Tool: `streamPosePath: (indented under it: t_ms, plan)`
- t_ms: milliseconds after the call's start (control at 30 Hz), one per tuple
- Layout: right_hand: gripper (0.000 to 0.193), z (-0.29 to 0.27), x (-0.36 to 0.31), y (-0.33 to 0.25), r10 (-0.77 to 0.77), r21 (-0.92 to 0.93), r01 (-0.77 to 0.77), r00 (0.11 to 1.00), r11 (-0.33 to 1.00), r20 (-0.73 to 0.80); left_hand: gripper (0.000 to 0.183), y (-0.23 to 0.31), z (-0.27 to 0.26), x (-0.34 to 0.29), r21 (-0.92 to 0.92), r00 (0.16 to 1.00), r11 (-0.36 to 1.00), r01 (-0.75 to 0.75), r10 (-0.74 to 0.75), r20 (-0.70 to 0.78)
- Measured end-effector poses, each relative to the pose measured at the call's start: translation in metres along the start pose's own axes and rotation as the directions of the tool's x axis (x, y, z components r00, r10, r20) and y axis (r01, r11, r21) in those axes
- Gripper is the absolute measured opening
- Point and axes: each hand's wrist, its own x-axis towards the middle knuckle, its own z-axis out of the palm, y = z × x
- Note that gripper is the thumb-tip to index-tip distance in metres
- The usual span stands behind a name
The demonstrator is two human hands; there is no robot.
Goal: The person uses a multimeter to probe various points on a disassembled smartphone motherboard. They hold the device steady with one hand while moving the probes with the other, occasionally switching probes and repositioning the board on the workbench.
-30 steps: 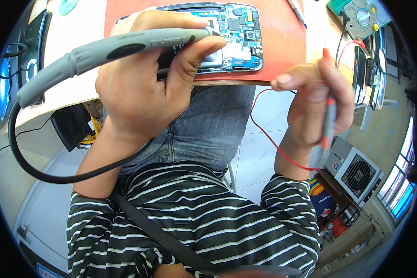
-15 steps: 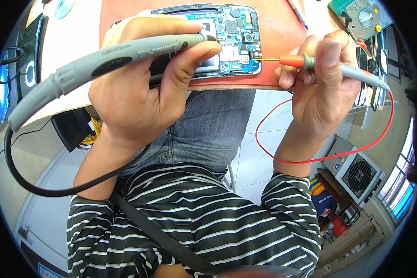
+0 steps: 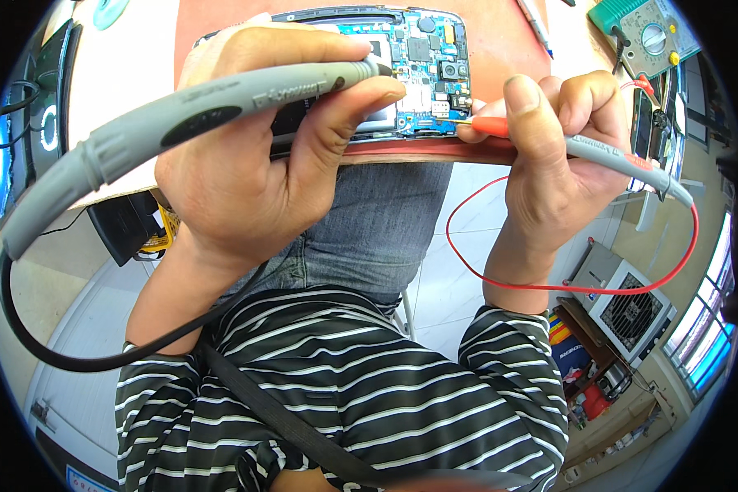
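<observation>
- Grip of our left hand (image 3: pixel 250 160) pinches a thick gray probe (image 3: pixel 152 127) over the blue circuit board (image 3: pixel 421 78).
- Our right hand (image 3: pixel 549 168) pinches a red-and-gray probe (image 3: pixel 603 155) near the board's edge.

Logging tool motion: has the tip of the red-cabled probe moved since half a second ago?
Yes: against the circuit board, the red-cabled probe in the right hand has its tip farther left and slightly nearer the person.

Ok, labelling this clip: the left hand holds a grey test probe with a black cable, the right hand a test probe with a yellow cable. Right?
In the head view, the test probe in the right hand has a red cable, not yellow. The rest stands.
</observation>
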Motion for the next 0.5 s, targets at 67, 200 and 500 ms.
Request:
streamPosePath:
  t_ms: [67, 200, 500]
  plan:
    - [0.028, -0.0004, -0.0019, 0.0008, -0.015, 0.023, 0.015, 1.0, 1.0, 0.01, 0.02, 0.0, 0.0, -0.0006, -0.031, 1.0, 0.999, 0.016, -0.016, 0.0]
    - [0.028, -0.0004, -0.0018, 0.0018, -0.044, 0.005, 0.044, 0.999, 0.999, 0.028, 0.02, 0.0007, -0.0005, -0.0005, 0.012, 1.0, 1.0, 0.01, -0.01, 0.004]
    - [0.027, 0.0017, -0.0025, 0.0023, -0.025, 0.052, 0.025, 1.0, 0.998, -0.003, 0.02, -0.0081, -0.0015, -0.0046, 0.034, 0.998, 0.997, -0.065, 0.065, 0.006]
